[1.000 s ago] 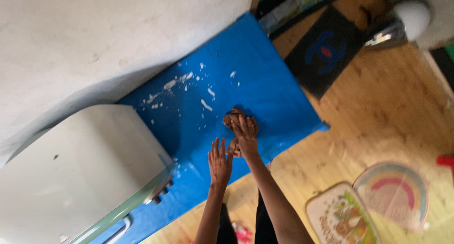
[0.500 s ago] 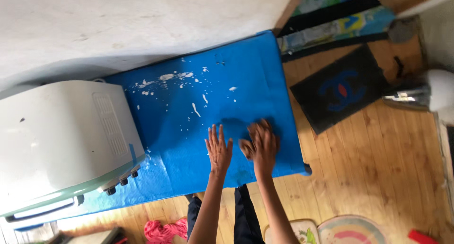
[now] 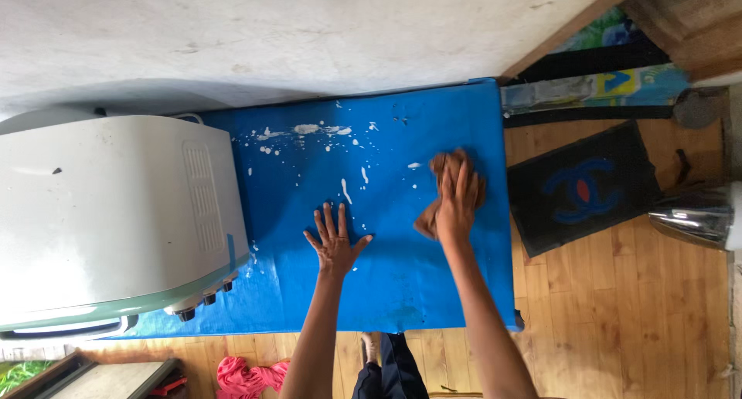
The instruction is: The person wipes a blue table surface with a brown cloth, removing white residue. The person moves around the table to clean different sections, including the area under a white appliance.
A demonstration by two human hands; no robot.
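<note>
R hand [image 3: 457, 204] lay palm-down on brown cloth [image 3: 444, 190], fingers flat and pressing it to blue tabletop [image 3: 402, 283], not pinching. Cloth sat near table's right edge, bunched, long axis roughly front-to-back, part showing beyond fingertips and part below the palm. L hand [image 3: 335, 239] spread flat on bare blue surface, fingers splayed, holding nothing, well apart from cloth. White splatter [image 3: 345, 190] lay left of cloth and toward wall, between both hands and beyond; R hand nearer. Pale green appliance [image 3: 116, 213] occupied table's left end. Dark mat [image 3: 583, 186] on wood floor, right of table.
</note>
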